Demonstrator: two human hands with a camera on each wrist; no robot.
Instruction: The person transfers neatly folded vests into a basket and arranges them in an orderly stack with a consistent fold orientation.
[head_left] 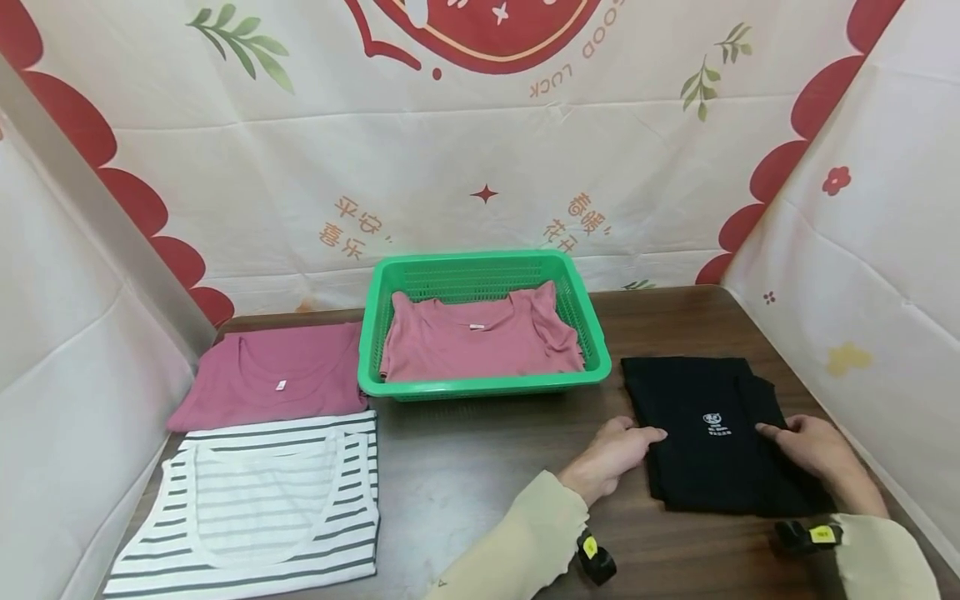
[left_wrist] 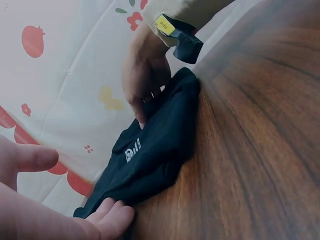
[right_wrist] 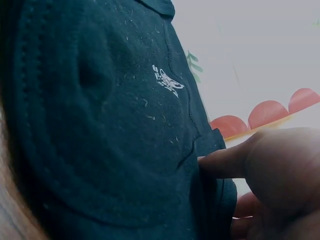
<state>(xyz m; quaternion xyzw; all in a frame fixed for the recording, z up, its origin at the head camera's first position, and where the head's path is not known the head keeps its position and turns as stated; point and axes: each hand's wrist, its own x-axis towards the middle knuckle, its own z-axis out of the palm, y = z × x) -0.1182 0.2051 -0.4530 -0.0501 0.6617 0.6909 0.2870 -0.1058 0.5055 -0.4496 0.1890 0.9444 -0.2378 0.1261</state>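
Observation:
A folded black garment [head_left: 697, 442] with a small white print lies at the right, its dark cloth also visible in the left wrist view [left_wrist: 150, 155] and filling much of the right wrist view [right_wrist: 125, 125]. The left hand [head_left: 613, 454] touches its left edge; in the left wrist view that hand's fingers [left_wrist: 112, 217] rest at the cloth while the thumb stands apart. On the garment's right side, the right hand [head_left: 817, 454] pinches a folded edge, thumb on top in the right wrist view [right_wrist: 280, 175], its other fingers partly hidden behind the cloth.
A green basket [head_left: 483, 386] holding a pink garment [head_left: 487, 337] stands at the back centre. At the left lie a darker pink garment [head_left: 292, 375] and a striped white one [head_left: 262, 500]. Printed cloth [head_left: 450, 150] hangs behind and along both sides of the wooden table [head_left: 480, 467].

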